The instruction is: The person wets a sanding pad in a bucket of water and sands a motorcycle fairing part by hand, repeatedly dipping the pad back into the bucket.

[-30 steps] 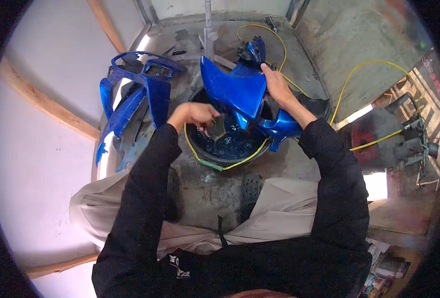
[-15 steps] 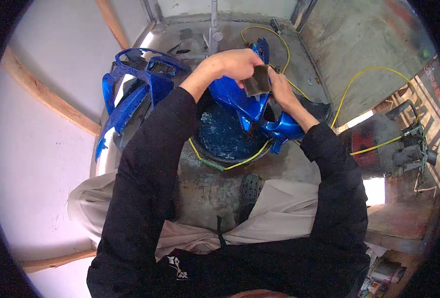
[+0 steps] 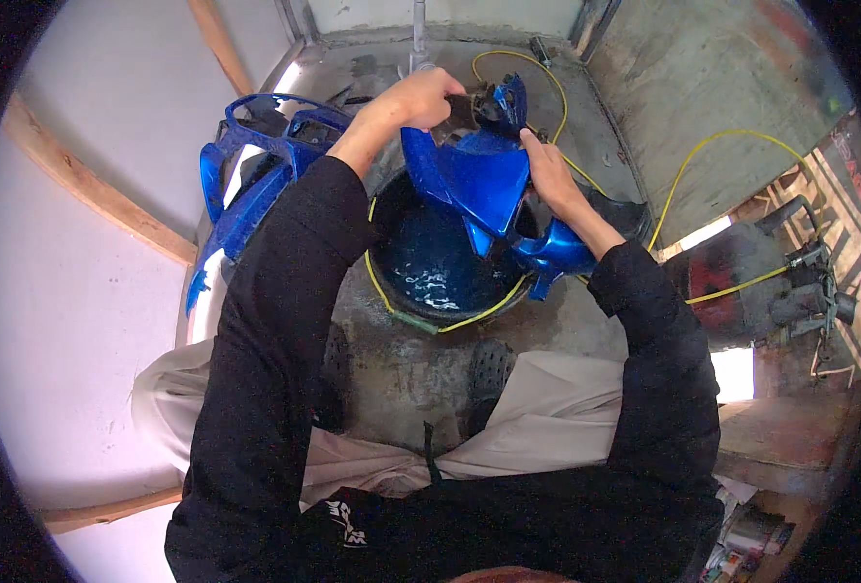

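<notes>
Over grey concrete floor (image 3: 401, 374), right hand (image 3: 551, 180) holds glossy blue curved panel (image 3: 479, 183); left hand (image 3: 417, 100) curls fingers (image 3: 444, 84), contents indeterminable.

hands: 2 (image 3: 423, 99) (image 3: 551, 179) | bucket: 1 (image 3: 459, 314) | tank: 1 (image 3: 736, 267) | shoes: 2 (image 3: 491, 371) (image 3: 335, 361)

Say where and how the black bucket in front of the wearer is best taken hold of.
Probably by the green sleeve midway along its yellow handle, from the person's side: the handle lies lowered along the near rim of the black bucket, sleeve toward the person. The far side looks poorer, as the blue panel covers part of it.
</notes>
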`<action>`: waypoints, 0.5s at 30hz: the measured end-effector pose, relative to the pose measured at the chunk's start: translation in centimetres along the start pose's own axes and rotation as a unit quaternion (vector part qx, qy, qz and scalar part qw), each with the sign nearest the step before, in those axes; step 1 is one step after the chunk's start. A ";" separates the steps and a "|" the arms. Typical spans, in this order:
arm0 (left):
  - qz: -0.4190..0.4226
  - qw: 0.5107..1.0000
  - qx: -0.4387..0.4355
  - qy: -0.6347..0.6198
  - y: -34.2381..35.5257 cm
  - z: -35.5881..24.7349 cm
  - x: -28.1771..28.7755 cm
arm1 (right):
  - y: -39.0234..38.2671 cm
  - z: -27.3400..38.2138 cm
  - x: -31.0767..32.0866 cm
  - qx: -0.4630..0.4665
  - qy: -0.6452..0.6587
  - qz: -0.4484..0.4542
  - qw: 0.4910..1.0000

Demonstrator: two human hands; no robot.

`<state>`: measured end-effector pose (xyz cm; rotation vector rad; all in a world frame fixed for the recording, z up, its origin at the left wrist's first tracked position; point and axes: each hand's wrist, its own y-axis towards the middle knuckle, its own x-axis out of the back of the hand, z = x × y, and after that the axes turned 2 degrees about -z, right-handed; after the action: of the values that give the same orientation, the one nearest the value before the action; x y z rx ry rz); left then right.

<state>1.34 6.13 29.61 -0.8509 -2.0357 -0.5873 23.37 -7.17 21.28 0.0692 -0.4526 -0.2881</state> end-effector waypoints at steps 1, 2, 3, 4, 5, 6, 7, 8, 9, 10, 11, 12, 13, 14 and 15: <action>-0.057 0.995 -0.060 0.057 0.3 2.1 0.0 | 0.1 0.4 -0.5 0.015 -0.003 0.001 1.000; -0.111 0.980 -0.124 0.110 0.7 3.5 -0.3 | 0.2 0.2 -0.6 0.016 -0.004 0.002 1.000; -0.111 0.980 -0.124 0.110 0.7 3.9 -0.3 | 0.2 0.3 -0.5 0.006 0.009 0.007 1.000; -0.122 0.980 -0.103 0.117 0.5 4.3 -0.2 | 0.3 0.3 -0.6 -0.004 0.022 0.013 1.000; -0.132 0.980 -0.081 0.124 0.2 4.8 0.0 | 0.3 0.4 -0.8 -0.002 0.023 0.015 1.000; -0.131 0.980 -0.077 0.125 -0.4 5.0 0.3 | -0.1 1.1 -1.0 0.007 0.014 0.014 1.000; -0.022 0.995 -0.021 0.094 -0.8 4.5 0.6 | -0.4 1.1 -0.6 0.014 0.001 0.007 1.000; 0.088 0.994 0.036 0.062 -1.6 4.0 0.6 | -0.2 0.5 -0.5 0.010 0.000 0.004 1.000; 0.128 0.991 0.046 0.003 -2.8 3.5 -0.1 | 0.2 -0.4 0.1 0.008 0.003 -0.006 1.000; 0.179 0.982 0.062 -0.024 -3.8 3.8 -1.0 | 0.6 -1.2 0.0 0.007 0.009 -0.012 1.000; 0.230 0.969 0.076 -0.051 -4.7 3.9 -2.0 | 0.9 -1.9 0.3 0.005 0.008 -0.015 1.000; 0.274 0.958 0.067 -0.054 -6.1 4.7 -3.0 | 1.4 -2.1 0.0 0.011 -0.006 -0.016 1.000; 0.312 0.947 0.069 0.013 -6.7 4.7 -4.7 | 1.6 -2.4 0.1 0.012 -0.026 -0.022 0.999; 0.342 0.936 0.039 0.079 -7.6 6.5 -7.1 | 1.3 -1.5 -0.4 0.015 -0.024 -0.017 0.999; 0.381 0.921 0.065 0.056 -8.8 7.3 -9.4 | 0.7 -0.2 -1.0 -0.013 0.014 0.001 1.000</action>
<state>-4.98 1.79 16.98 -1.3812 -1.4473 -0.0557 22.75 -6.20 20.77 0.0468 -0.4207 -0.2897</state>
